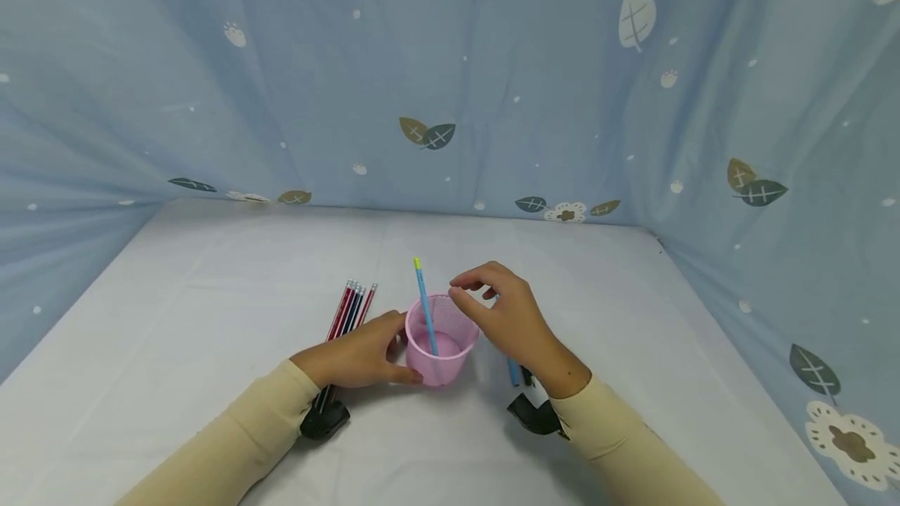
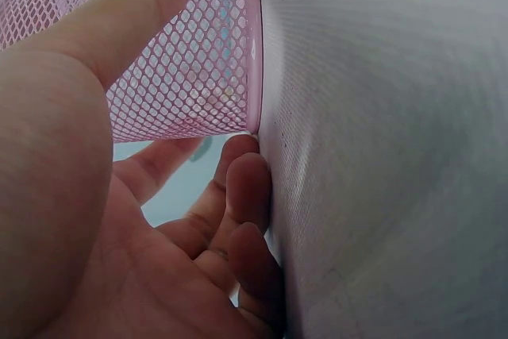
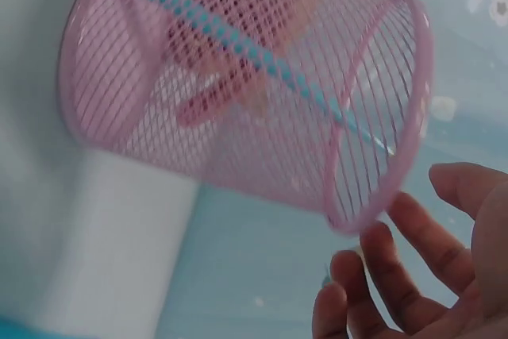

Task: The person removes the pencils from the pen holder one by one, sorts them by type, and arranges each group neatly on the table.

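A pink mesh pen cup (image 1: 439,372) stands upright on the white cloth. One light blue pencil (image 1: 425,301) with a yellow end leans inside it, shown through the mesh in the right wrist view. My left hand (image 1: 362,351) holds the cup from the left, its thumb along the near side and fingers round the far side, low by the cloth. On the right, my right hand (image 1: 512,318) hovers by the cup's rim with fingers loosely bent and nothing between them; its fingertips are close to the rim (image 3: 421,77).
Several red and dark pencils (image 1: 346,309) lie left of the cup, partly under my left hand and wrist. A blue pencil (image 1: 514,372) and a black item lie under my right hand, mostly hidden. Blue leaf-patterned cloth (image 1: 450,76) encloses the back and sides.
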The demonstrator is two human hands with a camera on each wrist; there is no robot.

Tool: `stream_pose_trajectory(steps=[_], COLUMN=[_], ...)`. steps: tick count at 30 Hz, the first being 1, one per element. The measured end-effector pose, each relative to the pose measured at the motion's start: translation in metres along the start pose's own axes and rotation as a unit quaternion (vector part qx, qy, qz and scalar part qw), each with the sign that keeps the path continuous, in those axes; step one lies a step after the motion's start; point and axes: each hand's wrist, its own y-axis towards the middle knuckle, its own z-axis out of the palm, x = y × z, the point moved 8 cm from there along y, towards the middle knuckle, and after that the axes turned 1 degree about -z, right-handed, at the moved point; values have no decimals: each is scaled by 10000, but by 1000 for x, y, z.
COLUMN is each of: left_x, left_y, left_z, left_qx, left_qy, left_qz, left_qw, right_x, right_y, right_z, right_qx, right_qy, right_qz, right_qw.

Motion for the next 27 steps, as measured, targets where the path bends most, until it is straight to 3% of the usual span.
stream_pose_trajectory(steps=[10,27], left_x=[0,-1], left_y=[1,-1], left_z=[3,2], left_qx=[80,79], left_qy=[-92,-113], left_qz=[5,37], left_qw=[9999,9999], right_x=[0,-2], right_y=[10,14], right_z=[26,46], right_qx=[164,303], right_qy=[173,338], right_qz=[30,329], right_qw=[9997,9984])
